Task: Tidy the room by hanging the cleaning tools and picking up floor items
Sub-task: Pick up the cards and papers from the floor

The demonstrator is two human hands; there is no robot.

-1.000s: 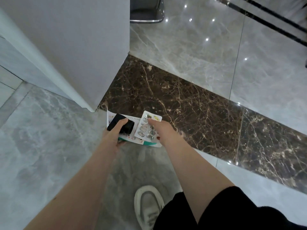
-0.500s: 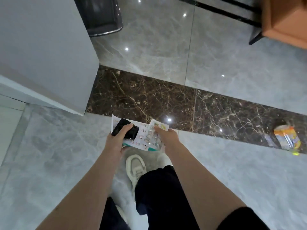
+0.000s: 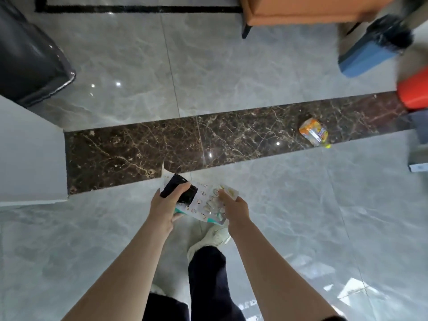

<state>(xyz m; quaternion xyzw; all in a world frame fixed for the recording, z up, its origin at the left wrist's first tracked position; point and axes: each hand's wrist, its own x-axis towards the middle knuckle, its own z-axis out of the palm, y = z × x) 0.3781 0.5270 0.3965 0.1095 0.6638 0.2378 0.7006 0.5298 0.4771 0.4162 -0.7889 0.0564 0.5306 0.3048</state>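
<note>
With an orange snack packet (image 3: pixel 313 132) now nearer, a black pouch (image 3: pixel 179 191) is being gripped by the left hand (image 3: pixel 164 205) and a blister pack (image 3: pixel 214 201) pinched by the right hand (image 3: pixel 235 208).

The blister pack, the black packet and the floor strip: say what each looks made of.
Blister pack: looks like clear plastic over silver foil; domed pockets glint. Right hand pinches it.
Black packet: seemingly glossy plastic film; it shows crinkled highlights under the left hand.
Floor strip: likely polished dark brown marble or marble-look tile, with pale veins and mirrored lamp spots.
</note>
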